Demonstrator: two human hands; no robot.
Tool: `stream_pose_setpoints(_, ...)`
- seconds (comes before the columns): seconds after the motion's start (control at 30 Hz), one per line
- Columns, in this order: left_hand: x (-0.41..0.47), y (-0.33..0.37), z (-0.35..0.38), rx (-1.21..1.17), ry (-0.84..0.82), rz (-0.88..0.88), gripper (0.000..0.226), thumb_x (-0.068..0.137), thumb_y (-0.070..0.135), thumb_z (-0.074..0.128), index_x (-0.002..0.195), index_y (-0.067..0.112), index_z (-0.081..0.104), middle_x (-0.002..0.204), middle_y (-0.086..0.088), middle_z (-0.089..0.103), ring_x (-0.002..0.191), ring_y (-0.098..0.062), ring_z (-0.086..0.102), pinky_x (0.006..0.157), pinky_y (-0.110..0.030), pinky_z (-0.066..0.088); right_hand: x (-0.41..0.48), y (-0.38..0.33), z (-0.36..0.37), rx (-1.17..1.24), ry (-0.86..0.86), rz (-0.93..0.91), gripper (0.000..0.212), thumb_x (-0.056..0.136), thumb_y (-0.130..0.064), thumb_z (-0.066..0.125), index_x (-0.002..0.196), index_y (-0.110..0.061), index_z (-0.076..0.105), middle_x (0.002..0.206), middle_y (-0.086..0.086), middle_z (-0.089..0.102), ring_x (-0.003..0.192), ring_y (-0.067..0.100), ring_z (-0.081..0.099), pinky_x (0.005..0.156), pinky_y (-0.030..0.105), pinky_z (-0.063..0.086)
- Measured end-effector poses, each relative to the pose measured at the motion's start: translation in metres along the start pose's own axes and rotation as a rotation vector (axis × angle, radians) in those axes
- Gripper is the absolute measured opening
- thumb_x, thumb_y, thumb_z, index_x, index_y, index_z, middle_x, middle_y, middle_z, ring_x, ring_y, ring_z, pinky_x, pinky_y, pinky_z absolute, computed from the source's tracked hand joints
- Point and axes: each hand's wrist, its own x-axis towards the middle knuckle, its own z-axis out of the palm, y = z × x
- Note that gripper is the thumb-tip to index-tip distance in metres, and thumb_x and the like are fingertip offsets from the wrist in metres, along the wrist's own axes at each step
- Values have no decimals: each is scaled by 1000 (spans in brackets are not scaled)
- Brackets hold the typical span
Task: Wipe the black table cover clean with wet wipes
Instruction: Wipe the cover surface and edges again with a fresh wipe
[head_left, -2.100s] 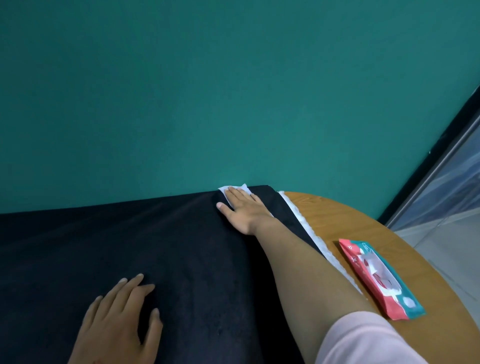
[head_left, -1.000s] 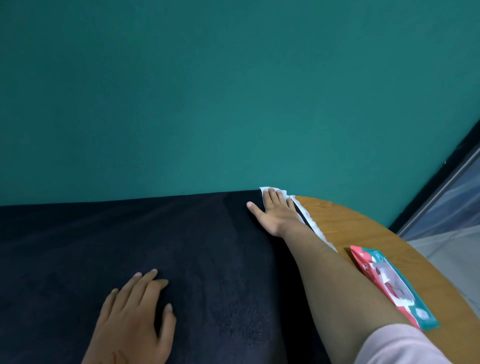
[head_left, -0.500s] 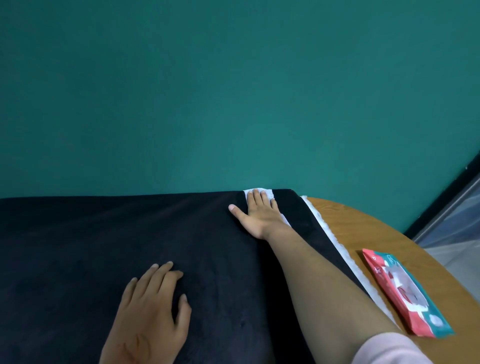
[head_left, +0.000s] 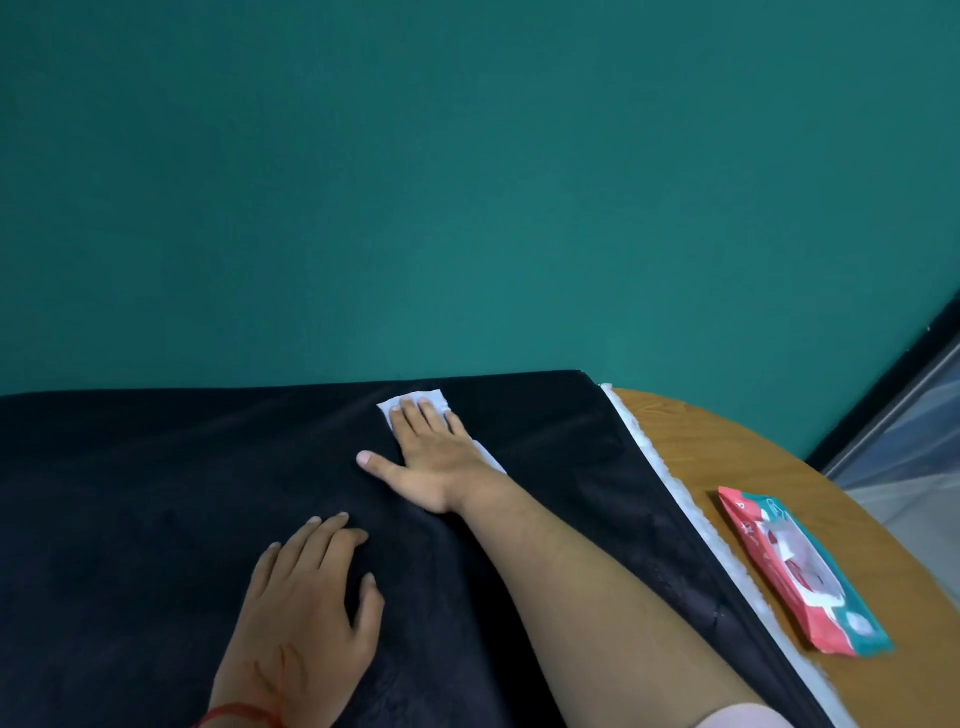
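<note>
Red-and-teal wipes pack (head_left: 795, 566) lies on the bare wooden table (head_left: 727, 447), right of the black table cover (head_left: 130, 519); its print is too blurred to read. Right hand (head_left: 431, 462) lies flat, fingers straight and together, pressing the white wet wipe (head_left: 415, 408) at the cover's far edge, further left of the white trim (head_left: 675, 499) than half a second ago. Left hand (head_left: 306, 603) rests flat on the cover nearer in, holding nothing.

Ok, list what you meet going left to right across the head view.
left hand → right hand → wipes pack
</note>
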Motion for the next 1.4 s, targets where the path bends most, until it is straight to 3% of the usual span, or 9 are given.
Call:
stream_pose_setpoints(0.27, -3, -3, -2, -42, -24, 14, 50, 94, 48, 41, 136, 27, 60, 149, 10, 55, 148, -16, 42, 124, -48, 33, -64, -25, 9, 36, -46, -86, 90, 101, -78, 15, 170, -24, 0, 177, -11, -12, 159, 5, -20, 131, 43, -9)
stream_pose_setpoints(0.47, 0, -13, -8, -227, -83, -22, 35, 99, 26, 60, 134, 25, 60, 153, 9, 52, 153, -15, 34, 128, -41, 21, -120, -36, 19, 27, -93, -152, 82, 103, -74, 12, 170, -29, -1, 175, -16, -15, 156, -1, -25, 131, 41, -10)
stream_pose_setpoints(0.57, 3, -26, -19, -235, -82, 5, 35, 97, 11, 58, 130, 22, 63, 147, 5, 58, 147, -18, 45, 125, -40, 31, -151, -42, 23, -1, -106, -183, 82, 103, -74, 12, 170, -29, -2, 175, -16, -17, 155, -2, -28, 131, 41, -10)
stream_pose_setpoints(0.97, -13, -46, -26, -93, -62, 45, 37, 105, 29, 44, 141, 26, 54, 157, 7, 48, 153, -15, 33, 128, -42, 23, -282, -84, 31, -3, -174, -332, 80, 109, -66, 25, 170, -23, -3, 175, -13, -20, 156, 2, -30, 130, 43, -13)
stream_pose_setpoints(1.03, -13, -46, -26, -93, -68, 45, 37, 106, 29, 44, 141, 26, 54, 157, 7, 48, 153, -15, 34, 128, -43, 23, -300, -87, 43, -67, -148, -376, 81, 109, -68, 26, 171, -22, -1, 176, -10, -16, 159, 7, -24, 131, 48, -6)
stream_pose_setpoints(1.1, -12, -46, -26, -83, -75, 48, 37, 105, 29, 43, 140, 26, 54, 156, 6, 49, 152, -16, 35, 127, -44, 25, -318, -87, 61, -209, -125, -415, 78, 109, -69, 18, 171, -21, 9, 179, -4, -2, 164, 15, -8, 129, 52, 19)
stream_pose_setpoints(1.2, -13, -46, -26, -79, -77, 46, 36, 105, 29, 43, 139, 25, 55, 155, 4, 50, 152, -17, 36, 126, -46, 26, -336, -85, 75, -371, -138, -383, 68, 113, -57, 5, 169, -22, 21, 178, -1, 13, 164, 20, 10, 124, 42, 35)
stream_pose_setpoints(1.33, -13, -45, -27, -77, -70, 47, 36, 105, 29, 43, 138, 24, 55, 154, 4, 51, 151, -18, 37, 126, -47, 27, -334, -86, 41, -18, -205, -434, 67, 114, -56, 26, 171, -28, 6, 176, -16, -10, 160, 4, -17, 131, 47, -9)
stream_pose_setpoints(1.4, -14, -44, -26, -74, -62, 49, 35, 105, 28, 44, 138, 24, 56, 153, 3, 52, 151, -18, 38, 126, -46, 27, -325, -86, 31, 52, -216, -395, 64, 115, -52, 26, 171, -31, 5, 175, -19, -11, 158, -1, -21, 130, 42, -14)
